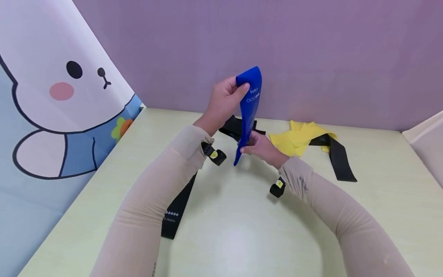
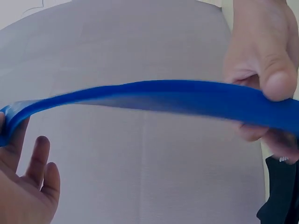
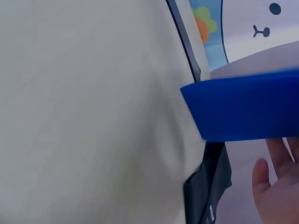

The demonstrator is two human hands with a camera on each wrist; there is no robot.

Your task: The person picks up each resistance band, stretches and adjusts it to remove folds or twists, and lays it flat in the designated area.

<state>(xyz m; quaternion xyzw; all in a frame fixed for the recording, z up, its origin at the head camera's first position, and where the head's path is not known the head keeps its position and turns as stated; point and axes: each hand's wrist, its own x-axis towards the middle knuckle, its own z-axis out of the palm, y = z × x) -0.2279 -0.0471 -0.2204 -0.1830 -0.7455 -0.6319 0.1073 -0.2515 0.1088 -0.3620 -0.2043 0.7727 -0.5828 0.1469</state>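
A blue resistance band marked "Light" hangs upright above the table, flat and slightly twisted. My left hand pinches its upper end between thumb and fingers. Lower down, my right hand pinches the band near its bottom end. In the left wrist view the blue band stretches in a gentle curve from one hand to the other. The right wrist view has its lower end close to the camera, hiding part of the right hand's fingers.
A black band lies behind the hands. Another black band, marked "X-Heavy", is partly hidden under the left forearm. To the right, a crumpled yellow band overlaps a black strip. A purple wall borders the table's back.
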